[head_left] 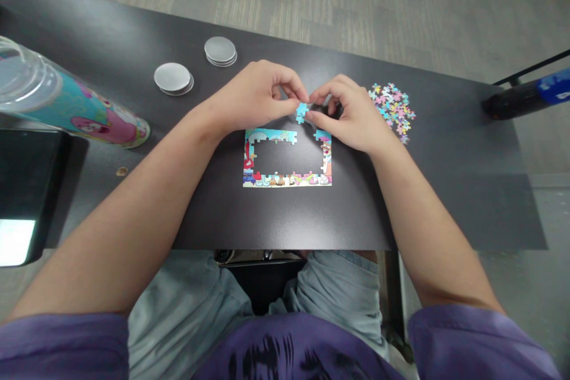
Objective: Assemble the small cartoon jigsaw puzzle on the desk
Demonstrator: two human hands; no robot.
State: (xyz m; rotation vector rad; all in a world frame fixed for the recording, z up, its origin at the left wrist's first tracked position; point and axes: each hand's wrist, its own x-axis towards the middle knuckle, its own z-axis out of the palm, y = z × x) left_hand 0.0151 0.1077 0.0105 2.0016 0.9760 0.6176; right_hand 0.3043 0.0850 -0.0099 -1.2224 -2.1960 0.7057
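Purple shirt [307, 341], dark table [285, 217], carpet [289, 0] beyond; both hands [258, 95] [354, 114] tight on blue puzzle pieces [301, 111]

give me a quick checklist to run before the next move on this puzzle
1. Blue puzzle bit at the fingertips of the left hand and right hand: ok
2. Bit is one piece or several joined: cannot tell
3. Bottom row of the puzzle border unbroken: ok
4. Top row unbroken: not ok, gap right of its middle
5. Loose piece pile apart from the border: ok
6. Bit matches the gap: cannot tell
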